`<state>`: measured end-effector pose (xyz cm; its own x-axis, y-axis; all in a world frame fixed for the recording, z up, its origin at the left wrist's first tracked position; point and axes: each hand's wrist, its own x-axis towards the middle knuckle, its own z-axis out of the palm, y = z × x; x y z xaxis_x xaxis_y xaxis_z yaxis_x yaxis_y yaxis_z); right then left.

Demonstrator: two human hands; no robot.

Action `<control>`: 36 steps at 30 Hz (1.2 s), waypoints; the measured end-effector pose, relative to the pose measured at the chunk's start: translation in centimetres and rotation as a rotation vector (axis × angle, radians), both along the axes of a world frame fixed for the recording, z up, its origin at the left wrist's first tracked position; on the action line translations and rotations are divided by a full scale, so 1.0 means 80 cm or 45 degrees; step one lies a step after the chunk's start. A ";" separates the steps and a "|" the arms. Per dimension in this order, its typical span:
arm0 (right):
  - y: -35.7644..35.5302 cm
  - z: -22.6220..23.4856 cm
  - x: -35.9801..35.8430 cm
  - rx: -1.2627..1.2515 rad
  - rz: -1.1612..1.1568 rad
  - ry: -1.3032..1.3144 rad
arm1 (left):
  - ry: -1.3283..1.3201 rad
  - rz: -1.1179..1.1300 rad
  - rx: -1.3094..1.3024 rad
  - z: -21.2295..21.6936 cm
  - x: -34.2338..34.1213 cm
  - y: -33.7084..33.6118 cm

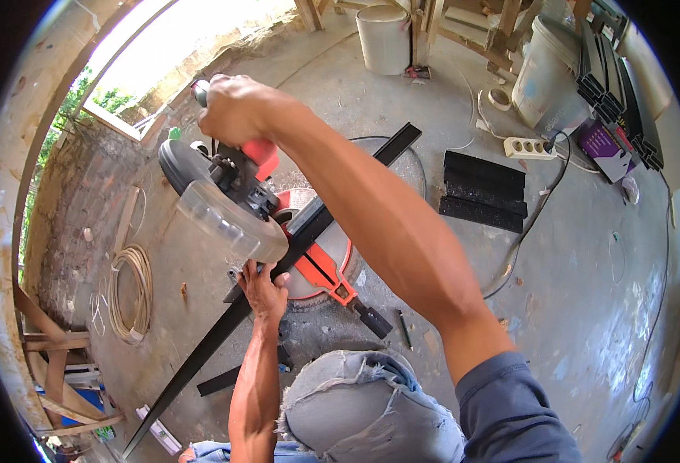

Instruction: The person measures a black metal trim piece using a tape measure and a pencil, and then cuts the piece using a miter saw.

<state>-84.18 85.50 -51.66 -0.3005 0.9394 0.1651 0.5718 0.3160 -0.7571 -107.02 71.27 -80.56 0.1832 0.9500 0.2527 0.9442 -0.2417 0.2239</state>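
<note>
Mitre saw (232,193) sat on the concrete floor (587,309), head raised. Your right hand (236,108) gripped its handle, fingers wrapped tight. Long black bar (278,270) lay across the saw's red base (321,266); your left hand (264,292) pressed it down, fingers spread over it. Your right forearm crossed over the base, hiding part of it. Cut black pieces (483,191) lay well apart to the right, near a power strip (529,147). Coiled hose (131,292) lay left; two white buckets (384,38) stood beyond.

Concrete floor (587,309) carrying mitre saw (317,262), black strip stack (483,191), white buckets (384,38), pwr strip (529,147), hose coil (130,293) lying L.
</note>
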 end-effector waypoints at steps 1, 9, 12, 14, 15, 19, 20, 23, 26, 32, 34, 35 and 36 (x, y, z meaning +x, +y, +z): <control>-0.019 -0.007 0.005 -0.030 -0.004 0.073 | 0.023 0.030 0.020 -0.002 -0.005 0.001; -0.158 -0.142 0.049 0.338 -0.104 0.598 | -0.363 -0.158 0.095 -0.058 -0.044 0.009; -0.180 -0.177 0.060 0.389 -0.096 0.687 | -0.253 -0.130 0.081 -0.058 -0.048 0.007; -0.188 -0.189 0.064 0.390 -0.052 0.733 | -0.201 -0.114 0.066 -0.059 -0.050 0.003; -0.190 -0.192 0.065 0.380 -0.051 0.756 | -0.179 -0.102 0.062 -0.058 -0.051 0.003; -0.197 -0.197 0.068 0.271 -0.039 0.816 | -0.130 -0.057 0.050 -0.051 -0.055 -0.001; -0.197 -0.201 0.067 0.263 -0.051 0.813 | -0.122 -0.050 0.049 -0.050 -0.054 -0.001; -0.197 -0.212 0.063 0.334 -0.055 0.823 | -0.102 -0.035 0.047 -0.045 -0.054 0.001; -0.197 -0.215 0.068 0.296 -0.023 0.858 | -0.088 -0.036 0.041 -0.040 -0.050 0.002; -0.196 -0.212 0.066 0.319 0.000 0.856 | -0.080 -0.019 0.032 -0.038 -0.055 -0.001; -0.197 -0.211 0.069 0.301 -0.004 0.838 | -0.074 -0.023 0.029 -0.037 -0.055 -0.001; -0.198 -0.212 0.070 0.288 -0.004 0.817 | -0.074 -0.023 0.025 -0.038 -0.054 -0.003; -0.197 -0.213 0.070 0.290 -0.006 0.819 | -0.077 -0.025 0.027 -0.037 -0.053 -0.002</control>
<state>-78.58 69.76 -68.68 -0.0723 0.8612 0.5031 0.0317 0.5061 -0.8619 -111.25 71.11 -83.54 0.1858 0.9406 0.2842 0.9240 -0.2657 0.2751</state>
